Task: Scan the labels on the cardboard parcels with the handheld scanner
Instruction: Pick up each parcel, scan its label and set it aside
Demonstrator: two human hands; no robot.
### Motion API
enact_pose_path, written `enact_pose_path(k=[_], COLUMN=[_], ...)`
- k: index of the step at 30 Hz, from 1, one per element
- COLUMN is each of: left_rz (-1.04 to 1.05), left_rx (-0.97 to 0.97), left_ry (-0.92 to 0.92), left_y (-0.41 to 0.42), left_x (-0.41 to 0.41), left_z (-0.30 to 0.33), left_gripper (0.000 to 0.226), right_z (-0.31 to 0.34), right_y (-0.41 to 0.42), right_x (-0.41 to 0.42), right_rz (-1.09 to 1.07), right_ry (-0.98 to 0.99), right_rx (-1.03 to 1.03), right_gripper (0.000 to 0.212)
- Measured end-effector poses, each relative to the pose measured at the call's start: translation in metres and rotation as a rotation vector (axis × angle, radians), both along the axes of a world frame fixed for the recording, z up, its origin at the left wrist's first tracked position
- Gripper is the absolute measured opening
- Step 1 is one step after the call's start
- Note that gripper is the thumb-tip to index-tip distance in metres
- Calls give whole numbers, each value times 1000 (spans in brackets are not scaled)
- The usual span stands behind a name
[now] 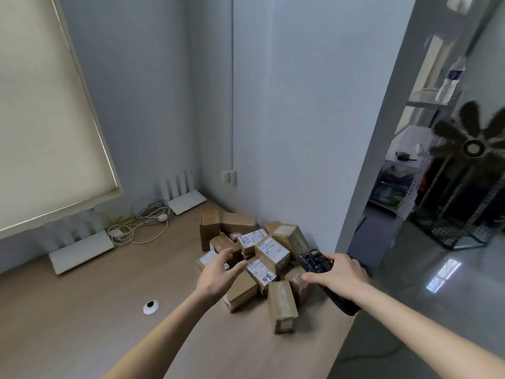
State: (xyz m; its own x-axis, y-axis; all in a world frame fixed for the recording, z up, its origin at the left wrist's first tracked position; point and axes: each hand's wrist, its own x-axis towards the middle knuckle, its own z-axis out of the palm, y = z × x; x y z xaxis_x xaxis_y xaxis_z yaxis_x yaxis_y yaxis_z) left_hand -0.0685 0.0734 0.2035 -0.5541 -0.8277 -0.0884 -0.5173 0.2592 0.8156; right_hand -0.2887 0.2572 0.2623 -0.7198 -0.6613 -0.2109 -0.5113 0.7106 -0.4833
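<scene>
Left hand [218,272] spread wide, fingers straight and apart, palm turned toward the heap, hovering just above its near-left edge; contact with any box cannot be told. Right hand [337,273] curled round the black handheld scanner [318,262], thumb and fingers gripping its body, the scanner's head aimed at the heap's right side and its handle trailing back under the wrist. Both forearms bare, reaching in from the lower edge and converging on the heap.

Cardboard parcels [257,258] heaped on the wooden desk [82,310] against the wall corner: roughly fifteen small brown boxes, an exact count not possible where they overlap. Four white labels [270,248] plainly face up near the top of the heap, two with dark handwritten marks. One taped box [281,306] lying at the near edge of the heap, long side toward the viewer.

Left of the heap, on the desk: one small white round grommet [150,307] with a dark centre, well apart. Farther left and behind the heap: two white routers [82,251], each with upright antennas, and a tangle of white and yellow cables [139,222] between them. Above those, one pale roller blind [46,119]. Right of the heap, past the wall edge: one dark fan [474,144], blurred, and one plastic bottle [451,77] on a shelf.
</scene>
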Motion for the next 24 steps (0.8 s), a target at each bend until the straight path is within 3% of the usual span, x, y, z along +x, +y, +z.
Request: enact_pose_path(k=[9,20,24], left_rz=[-51,47,3], left_rx=[73,229,297], left_ry=[-47,-168,-128], left_y=[-66,-137,-157], left_x=[-87,-175,-207], left_z=[-60,-156,-178], left_gripper=[61,58,45], right_z=[-63,-179,-212], right_y=[-61,-161,-186], right_x=[-63,-135,-151], right_rz=[-69,-26,6], right_ry=[-159,-267,-305], right_rx=[31,131,141], right_gripper=[76,76,77])
